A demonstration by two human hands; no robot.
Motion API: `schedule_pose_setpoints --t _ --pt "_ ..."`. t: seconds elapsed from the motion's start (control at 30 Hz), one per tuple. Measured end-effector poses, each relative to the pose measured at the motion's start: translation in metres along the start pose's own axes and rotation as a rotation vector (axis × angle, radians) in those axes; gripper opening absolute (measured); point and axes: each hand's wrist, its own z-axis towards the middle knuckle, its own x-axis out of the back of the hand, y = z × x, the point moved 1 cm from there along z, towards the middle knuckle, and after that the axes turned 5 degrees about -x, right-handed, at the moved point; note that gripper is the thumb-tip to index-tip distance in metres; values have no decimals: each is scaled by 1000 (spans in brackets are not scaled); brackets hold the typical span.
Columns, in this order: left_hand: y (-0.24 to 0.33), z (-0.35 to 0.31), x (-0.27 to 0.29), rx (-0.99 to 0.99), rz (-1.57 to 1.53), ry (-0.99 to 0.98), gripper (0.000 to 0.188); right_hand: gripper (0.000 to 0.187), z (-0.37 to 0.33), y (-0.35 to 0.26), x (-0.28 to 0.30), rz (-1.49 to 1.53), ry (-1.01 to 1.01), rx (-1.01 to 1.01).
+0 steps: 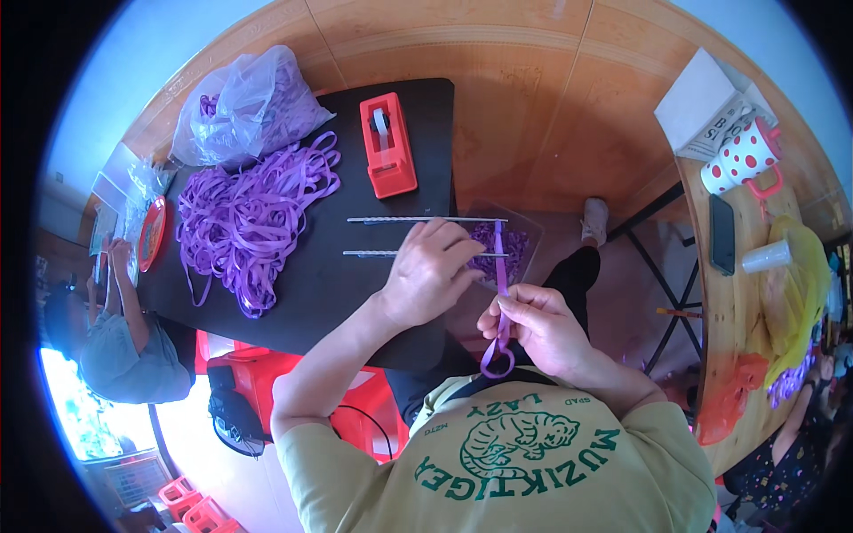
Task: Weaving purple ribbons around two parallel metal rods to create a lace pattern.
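Observation:
Two thin metal rods (418,219) lie side by side on the black table, their right ends jutting past its edge. A purple ribbon (499,240) crosses both rods near those ends and runs down to my right hand (538,327), which pinches it. Beneath that hand the ribbon curls into a loop. My left hand (431,271) is over the nearer rod, fingers loosely bent, with a gap between thumb and index finger; whether the palm touches the rod is hidden. Below the rod ends is a clear plastic box (531,266) containing purple pieces.
On the black table (355,311) are a heap of purple ribbon (253,213), a plastic bag (249,111) of more ribbon and a red tape dispenser (388,147). A wooden table (724,329) at right bears a phone (721,234) and dotted cup (742,158). Another person (133,355) sits at left.

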Motion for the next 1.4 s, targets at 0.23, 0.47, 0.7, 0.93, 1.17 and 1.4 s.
schedule_pose_setpoints --t 0.23,0.47,0.7,0.93,1.17,1.4 --pt "-8 12 -24 -102 -206 59 25 20 8 -32 -14 150 -131 -12" --pt "-27 23 -38 410 -773 167 13 20 59 -70 0 341 -156 34" --pt "-41 48 -44 777 -900 51 8 32 104 -119 12 291 -141 141" --pt "-53 59 -39 966 -923 -114 7 33 130 -132 55 -89 -30 197" --pt "-65 58 -37 1046 -1099 -219 5 11 90 -92 62 -1012 292 1160" --pt "-67 60 -37 1036 -1154 -220 6 27 91 -65 69 -1240 178 1275"
